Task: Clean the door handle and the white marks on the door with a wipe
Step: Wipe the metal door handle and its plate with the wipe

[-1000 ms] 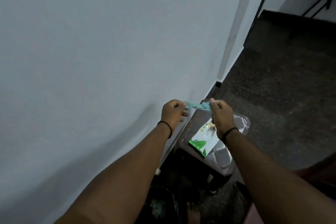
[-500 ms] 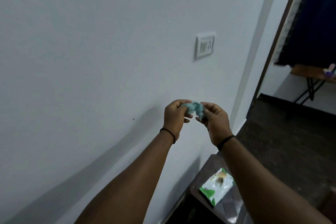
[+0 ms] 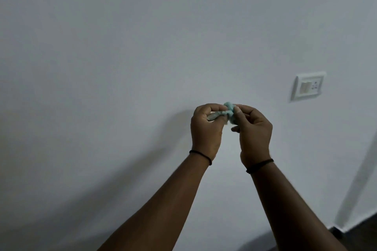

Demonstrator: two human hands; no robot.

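The hands have risen from over the stool to in front of the wall [image 3: 122, 67], bunching the stretched wipe [image 3: 229, 111] into a wad. The stool and packet have left view, and a switch plate [image 3: 308, 86] has appeared.

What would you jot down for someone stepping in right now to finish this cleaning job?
Left hand: pinches one end of the pale green wipe.
Right hand: pinches the other end; the wipe is bunched up between both hands, held in front of the white wall.
Wall socket plate: on the wall to the right of the hands, apart from them.
Done: wipe is in hand.
Left: door and handle are out of view; find them, spread the wipe, then clean the handle and the white marks.
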